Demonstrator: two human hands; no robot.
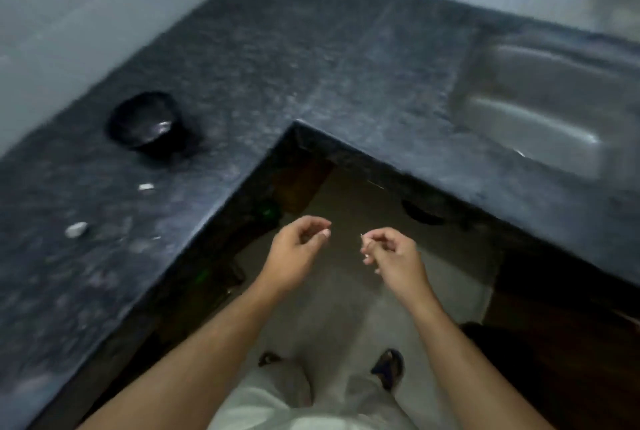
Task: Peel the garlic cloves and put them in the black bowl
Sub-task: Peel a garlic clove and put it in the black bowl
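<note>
Two curled hands; blur hides their contents.

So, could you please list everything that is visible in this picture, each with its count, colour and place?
black bowl: one, black, on the left arm of the counter near the wall.
garlic pieces: two pale bits, on the counter nearer than the bowl; too blurred to tell whether they are cloves or peel.
counter: one, dark speckled stone, L-shaped along the walls.
sink: one, grey metal, set in the counter at right.
floor: light, below the hands.
sandals: two, dark, on the feet at the bottom.
left hand: one, fingers curled, over the floor.
right hand: one, pinches something small and pale.
</note>
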